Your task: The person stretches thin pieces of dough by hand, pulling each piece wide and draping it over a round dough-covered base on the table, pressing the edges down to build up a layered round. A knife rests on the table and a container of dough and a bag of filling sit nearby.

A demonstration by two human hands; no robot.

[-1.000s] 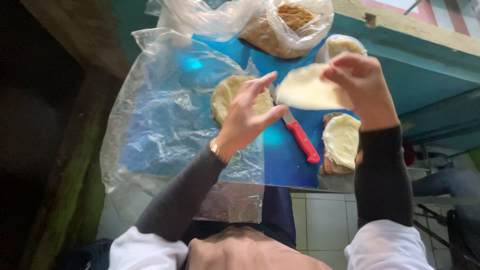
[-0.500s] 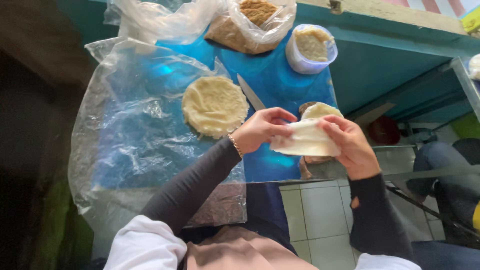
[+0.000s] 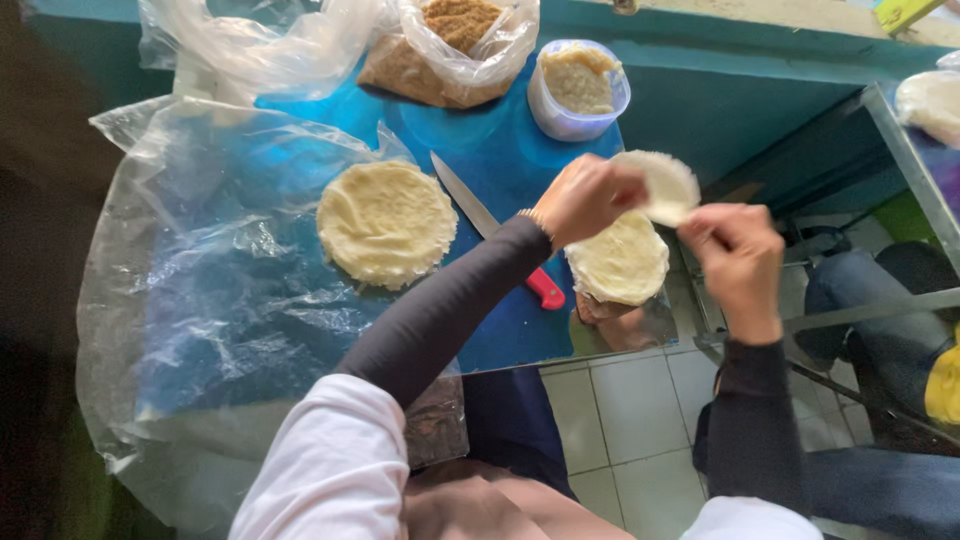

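Thin dough sheet (image 3: 665,185), earlier stretched between both hands, is now folded, gripped by left hand (image 3: 588,197) fingers; right hand (image 3: 738,255) has let go, fingers curled closed.

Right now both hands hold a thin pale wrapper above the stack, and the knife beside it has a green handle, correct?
Not quite: the head view shows the knife has a red handle. The left hand and right hand do hold the pale wrapper above the stack.

matt dough round (image 3: 386,222), glossy plastic sheet (image 3: 215,300)
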